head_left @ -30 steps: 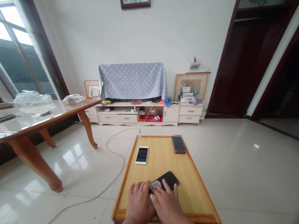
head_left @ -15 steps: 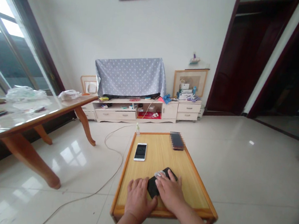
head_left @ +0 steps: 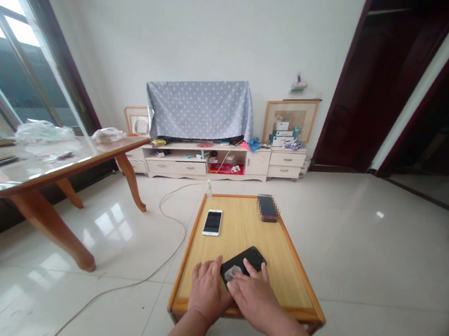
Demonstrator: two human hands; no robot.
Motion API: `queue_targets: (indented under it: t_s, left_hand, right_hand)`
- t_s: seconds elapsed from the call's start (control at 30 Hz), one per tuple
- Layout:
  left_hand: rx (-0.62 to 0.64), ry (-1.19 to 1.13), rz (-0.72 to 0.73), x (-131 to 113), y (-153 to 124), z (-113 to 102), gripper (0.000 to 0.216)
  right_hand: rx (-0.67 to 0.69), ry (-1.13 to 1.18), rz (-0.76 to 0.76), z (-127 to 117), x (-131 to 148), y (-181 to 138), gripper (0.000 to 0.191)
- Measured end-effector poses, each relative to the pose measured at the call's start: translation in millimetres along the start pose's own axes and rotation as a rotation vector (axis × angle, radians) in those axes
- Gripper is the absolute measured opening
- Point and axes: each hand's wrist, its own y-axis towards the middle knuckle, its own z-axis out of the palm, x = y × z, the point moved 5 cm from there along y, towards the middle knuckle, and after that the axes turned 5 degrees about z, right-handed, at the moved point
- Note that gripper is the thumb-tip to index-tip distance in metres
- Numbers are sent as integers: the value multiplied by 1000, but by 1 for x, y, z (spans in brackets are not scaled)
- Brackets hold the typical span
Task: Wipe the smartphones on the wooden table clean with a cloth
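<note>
A black smartphone (head_left: 254, 258) lies slantwise on the near part of a small wooden table, its dark face up. My left hand (head_left: 208, 288) rests along its left and near edge and steadies it, with the thumb partly hidden behind my other hand. Under the fingertips of my right hand (head_left: 254, 295) a small whitish crumpled wipe (head_left: 231, 273) is pressed against the phone's lower left part. Some fingers of that hand are spread above the surface. Farther up the table lie a white phone (head_left: 213, 222) and a dark pixelated rectangular thing (head_left: 268, 208).
The wooden table (head_left: 240, 204) has a raised rim, and a small clear bottle (head_left: 209, 189) stands at its far left corner. A cable (head_left: 144, 277) runs over the tiled floor. To the left is a larger table (head_left: 84, 166) with plastic bags; a low cabinet (head_left: 176, 168) stands behind.
My right hand has drawn the wipe from the phone's upper middle down to its lower left part. My left hand stays at the phone's edge. The view has tilted slightly downward.
</note>
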Motion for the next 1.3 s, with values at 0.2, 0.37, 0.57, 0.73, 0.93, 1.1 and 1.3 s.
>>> queue_targets:
  t_s: [0.2, 0.37, 0.57, 0.73, 0.93, 1.1, 1.3]
  left_hand:
    - [4, 7, 2, 1, -1, 1, 70]
    - [13, 11, -18, 2, -1, 1, 66]
    - [20, -9, -5, 1, 0, 1, 74]
    - [8, 5, 4, -1, -1, 0, 66]
    - [4, 26, -6, -1, -1, -2, 64]
    - [20, 36, 8, 0, 1, 0, 70]
    - [5, 37, 20, 0, -1, 1, 62]
  right_hand:
    - [-21, -10, 3, -1, 5, 5, 53]
    - [-38, 6, 4, 2, 15, 17, 49]
    - [14, -24, -11, -3, 5, 2, 57]
    - [-49, -14, 22, 3, 10, 12, 53]
    - [-81, -16, 35, 4, 14, 16, 51]
    - [-102, -29, 33, 6, 11, 8, 51]
    - [-120, 6, 69, 11, 14, 23, 45]
